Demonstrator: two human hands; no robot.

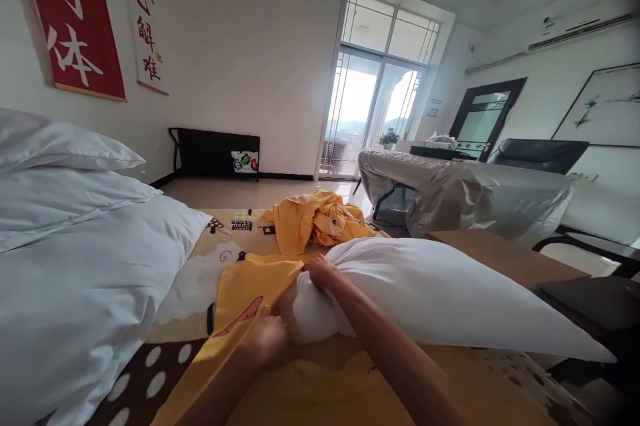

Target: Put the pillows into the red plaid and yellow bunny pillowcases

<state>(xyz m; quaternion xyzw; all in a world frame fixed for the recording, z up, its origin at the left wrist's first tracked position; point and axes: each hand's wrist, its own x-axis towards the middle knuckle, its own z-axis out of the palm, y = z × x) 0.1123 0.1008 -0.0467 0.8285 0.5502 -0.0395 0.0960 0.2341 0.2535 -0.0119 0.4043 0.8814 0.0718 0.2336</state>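
Note:
A yellow pillowcase [255,273] with a reddish printed patch lies spread on the bed, its opening facing a plump white pillow [425,286]. My left hand [267,336] is closed in a fist on the near edge of that opening, slightly blurred. At the far edge, my right hand [321,271] is closed on the yellow cloth, touching the pillow's bunched end; its fingertips are partly hidden. The pillow's white corner sits between my hands at the opening. My right forearm crosses over the pillow.
More white pillows or bedding [100,259] are piled at left. Crumpled yellow cloth [325,219] lies beyond my hands on the patterned bed cover [185,286]. A plastic-draped table [440,186], a brown board-like surface [505,256] and a dark chair [540,154] stand to the right.

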